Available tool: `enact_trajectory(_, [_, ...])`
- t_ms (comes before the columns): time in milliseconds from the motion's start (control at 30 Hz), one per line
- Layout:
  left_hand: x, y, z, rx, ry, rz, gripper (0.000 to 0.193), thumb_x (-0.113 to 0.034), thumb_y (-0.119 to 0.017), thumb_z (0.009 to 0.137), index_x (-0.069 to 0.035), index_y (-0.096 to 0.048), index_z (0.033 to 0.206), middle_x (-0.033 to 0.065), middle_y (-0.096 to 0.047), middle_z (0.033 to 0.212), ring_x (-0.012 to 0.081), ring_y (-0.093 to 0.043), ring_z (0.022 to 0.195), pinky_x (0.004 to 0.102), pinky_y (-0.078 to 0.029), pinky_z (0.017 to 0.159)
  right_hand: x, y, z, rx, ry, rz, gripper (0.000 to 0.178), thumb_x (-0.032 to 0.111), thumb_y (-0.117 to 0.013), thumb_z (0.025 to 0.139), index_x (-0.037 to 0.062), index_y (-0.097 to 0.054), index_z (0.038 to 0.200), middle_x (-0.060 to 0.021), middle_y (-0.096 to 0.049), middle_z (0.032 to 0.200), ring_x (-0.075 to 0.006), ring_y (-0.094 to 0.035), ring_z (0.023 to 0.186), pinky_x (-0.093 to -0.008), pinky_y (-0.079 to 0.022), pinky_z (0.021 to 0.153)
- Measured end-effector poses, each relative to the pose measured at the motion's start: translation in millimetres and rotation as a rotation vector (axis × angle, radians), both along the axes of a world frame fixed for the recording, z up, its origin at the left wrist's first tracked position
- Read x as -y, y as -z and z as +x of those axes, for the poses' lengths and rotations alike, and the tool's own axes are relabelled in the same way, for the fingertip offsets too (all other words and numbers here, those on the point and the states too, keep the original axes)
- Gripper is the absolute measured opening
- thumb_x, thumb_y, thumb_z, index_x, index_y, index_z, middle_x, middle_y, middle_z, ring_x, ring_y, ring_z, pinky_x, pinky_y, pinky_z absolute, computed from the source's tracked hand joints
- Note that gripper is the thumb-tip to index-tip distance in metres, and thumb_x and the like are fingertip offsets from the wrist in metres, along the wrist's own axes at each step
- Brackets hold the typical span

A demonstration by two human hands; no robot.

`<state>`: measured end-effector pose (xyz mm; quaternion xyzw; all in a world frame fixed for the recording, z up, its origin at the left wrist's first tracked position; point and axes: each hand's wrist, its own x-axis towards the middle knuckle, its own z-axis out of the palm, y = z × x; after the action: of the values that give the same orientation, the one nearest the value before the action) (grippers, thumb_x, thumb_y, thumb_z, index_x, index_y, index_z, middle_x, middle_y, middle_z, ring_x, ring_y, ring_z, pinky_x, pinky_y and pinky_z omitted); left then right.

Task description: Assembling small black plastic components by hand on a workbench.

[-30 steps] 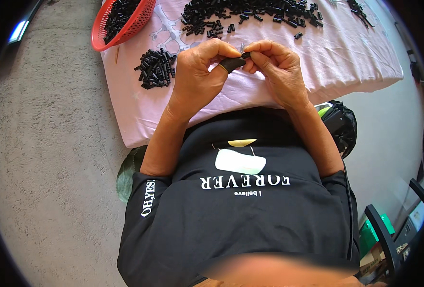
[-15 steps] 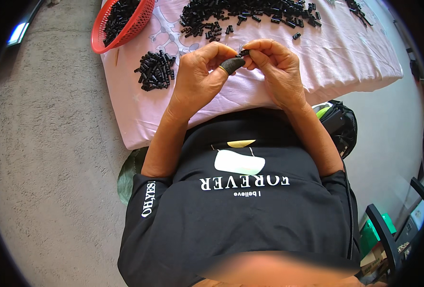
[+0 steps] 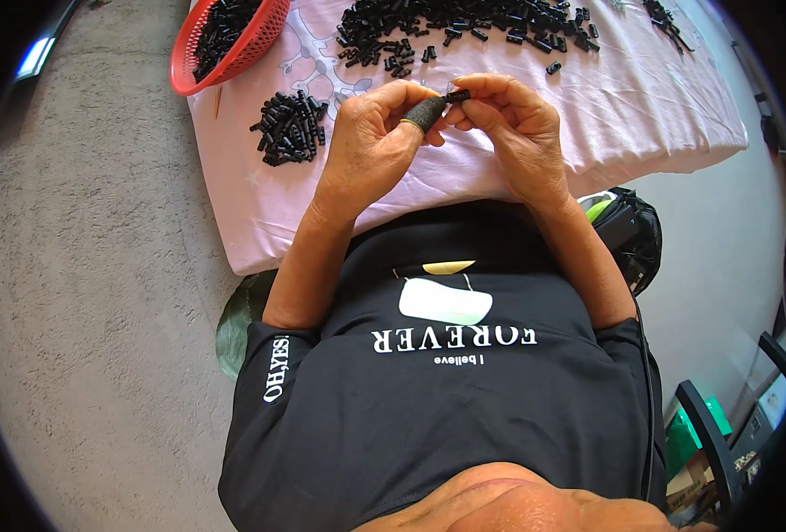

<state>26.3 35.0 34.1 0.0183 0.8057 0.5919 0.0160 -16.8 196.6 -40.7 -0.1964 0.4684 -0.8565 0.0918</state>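
Note:
Over the front part of a cloth-covered table, my two hands meet at a small black cylindrical piece. My right hand pinches it between thumb and forefinger. My left hand, with a dark finger cot on its thumb, is closed at the left end of the same piece; its fingertips are partly hidden. Left of my left hand lies a small heap of similar black pieces. Beyond both hands spreads a larger heap of black pieces, a few lying loose at its near side.
A red plastic basket full of black pieces stands at the table's far left. Thin dark parts lie at the far right on the pink patterned cloth. A black bag is beside the table at right, a chair armrest lower right.
The black piece now shows more between my fingertips, and my left thumb has shifted slightly left and down. The heaps and basket stay as they were.

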Motion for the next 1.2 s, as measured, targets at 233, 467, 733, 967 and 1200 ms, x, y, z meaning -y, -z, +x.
enact_trajectory(233, [-0.7, 2.5, 0.6, -0.022, 0.011, -0.012, 0.01, 0.001, -0.056, 0.094, 0.005, -0.064, 0.099, 0.0056, -0.068, 0.082, 0.0085, -0.065, 0.075, 0.0214, -0.053, 0.068, -3.2, 2.0, -2.7, 0.02, -0.044, 0.012, 0.019, 0.0, -0.061, 0.094, -0.0041, -0.065, 0.113, -0.0084, -0.07, 0.092, -0.0109, -0.067, 0.083, -0.0228, -0.055, 0.078])
enact_trajectory(467, [-0.4, 8.2, 0.5, -0.035, 0.011, -0.015, 0.008, -0.002, -0.056, 0.096, 0.004, -0.062, 0.096, 0.0047, -0.065, 0.077, 0.0077, -0.062, 0.071, 0.0208, -0.051, 0.064, -5.1, 1.8, -3.9, 0.037, -0.081, 0.049, 0.021, 0.0, -0.06, 0.094, -0.0042, -0.064, 0.115, -0.0084, -0.069, 0.093, -0.0113, -0.064, 0.08, -0.024, -0.053, 0.077])
enact_trajectory(733, [-3.7, 8.5, 3.3, -0.102, 0.008, -0.053, 0.006, -0.002, -0.06, 0.095, 0.003, -0.061, 0.097, 0.0047, -0.066, 0.08, 0.0071, -0.062, 0.074, 0.0213, -0.051, 0.066, -7.2, 0.1, -4.2, 0.079, -0.11, 0.02, 0.02, 0.002, -0.058, 0.097, -0.0045, -0.064, 0.115, -0.0083, -0.068, 0.091, -0.0108, -0.063, 0.079, -0.0232, -0.052, 0.076])
enact_trajectory(967, [-4.1, 10.6, 4.0, -0.141, 0.016, -0.09, 0.008, 0.0, -0.063, 0.091, 0.004, -0.061, 0.098, 0.0073, -0.068, 0.082, 0.0093, -0.065, 0.076, 0.0239, -0.053, 0.069, -7.2, 1.9, -4.2, 0.065, -0.109, -0.006, 0.02, 0.002, -0.058, 0.096, -0.0038, -0.065, 0.115, -0.007, -0.067, 0.09, -0.0096, -0.061, 0.078, -0.022, -0.05, 0.074])
enact_trajectory(1200, [-6.0, 14.1, 3.1, -0.243, -0.025, -0.211, 0.008, -0.002, -0.065, 0.09, 0.001, -0.063, 0.097, 0.0119, -0.067, 0.077, 0.0119, -0.065, 0.069, 0.0267, -0.05, 0.06, -6.6, 1.6, -4.2, 0.061, -0.104, -0.012, 0.019, 0.002, -0.058, 0.096, -0.0035, -0.065, 0.114, -0.0059, -0.066, 0.089, -0.009, -0.059, 0.077, -0.0218, -0.047, 0.072])
